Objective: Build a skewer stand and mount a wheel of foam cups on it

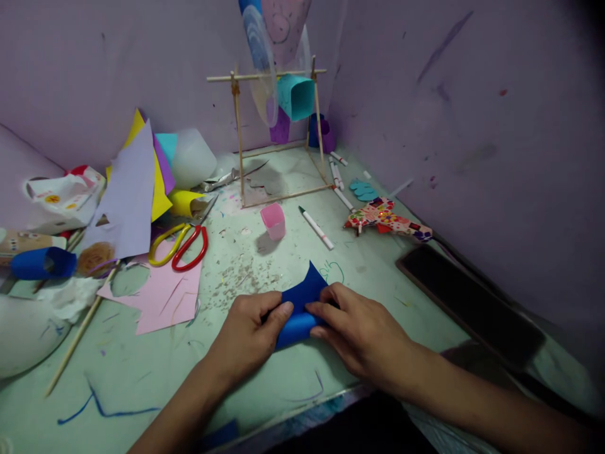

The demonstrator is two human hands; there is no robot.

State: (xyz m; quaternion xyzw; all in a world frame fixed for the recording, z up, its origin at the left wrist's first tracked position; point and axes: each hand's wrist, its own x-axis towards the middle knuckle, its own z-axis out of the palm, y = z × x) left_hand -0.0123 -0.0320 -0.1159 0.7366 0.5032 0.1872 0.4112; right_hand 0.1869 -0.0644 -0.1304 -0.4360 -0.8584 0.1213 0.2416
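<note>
A sheet of dark blue paper [302, 296] is between my two hands, close to the table's front edge. Its near side is curled into a roll, and a pointed corner stands up at the far side. My left hand [258, 325] pinches the left end, thumb on top. My right hand [352, 321] grips the right end with bent fingers. Beyond the paper stands a small pink paper cup shape [274, 222]. To its right lies a white marker with a green tip [316, 227]. Part of the paper is hidden under my fingers.
Scissors with yellow and red handles [182, 243] rest on cut pink paper [172, 293] at left. A wooden stick frame [241, 145] stands at the back, with a teal paper piece [295, 98] on it. A phone-like dark slab [467, 302] and a patterned glue gun [385, 219] lie right.
</note>
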